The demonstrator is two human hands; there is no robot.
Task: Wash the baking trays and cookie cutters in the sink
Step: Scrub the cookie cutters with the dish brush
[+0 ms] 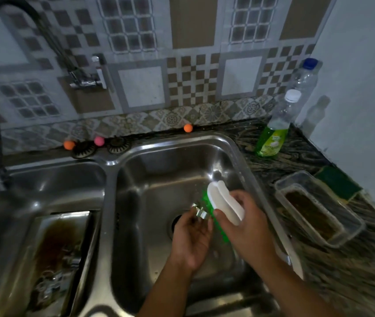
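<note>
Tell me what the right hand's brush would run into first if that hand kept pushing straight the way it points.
The right hand grips a white brush angled up and left, its green bristles toward the metal cookie cutter that the left hand holds. The cutter would likely come first; actual contact is blurred.

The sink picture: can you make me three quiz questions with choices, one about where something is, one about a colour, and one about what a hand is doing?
1. Where is the dirty baking tray?
A. left basin
B. right basin
C. on the counter

2. What colour are the bristles of the brush?
A. red
B. green
C. blue

3. What is the left hand doing?
A. hanging empty
B. turning the tap
C. holding a cookie cutter

Answers: 1 A, the tray lies in the left basin. 2 B, green bristles show under the white handle in the right hand. 3 C, its fingers hold the metal cutter over the right basin.
</note>
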